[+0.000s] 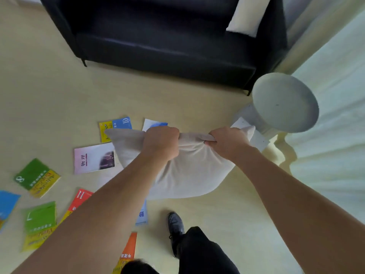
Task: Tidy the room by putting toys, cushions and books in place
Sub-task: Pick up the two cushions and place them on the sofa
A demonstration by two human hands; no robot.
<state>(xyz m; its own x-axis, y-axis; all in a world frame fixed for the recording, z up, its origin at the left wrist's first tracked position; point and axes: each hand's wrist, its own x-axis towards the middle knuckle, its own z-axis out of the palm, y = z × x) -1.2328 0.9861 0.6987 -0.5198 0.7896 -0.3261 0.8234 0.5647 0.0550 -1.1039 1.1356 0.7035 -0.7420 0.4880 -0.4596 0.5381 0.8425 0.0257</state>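
A cream cushion [189,171] hangs in the air above the floor, held by its top edge. My left hand [161,142] grips the edge left of the middle, and my right hand [227,142] grips it further right. Behind it stands a black sofa [158,42] with a second cream cushion [248,14] leaning in its right corner. Several books lie scattered on the floor at the left: a pink one [92,158], a green and yellow one [36,177], a yellow and blue one [115,126]. The held cushion hides parts of other books.
A round grey side table [284,101] stands right of the sofa, close to my right hand. Pale curtains [335,135] hang along the right. My black shoe [175,226] and trouser leg are on the beige floor below the cushion. More books lie at the lower left [40,216].
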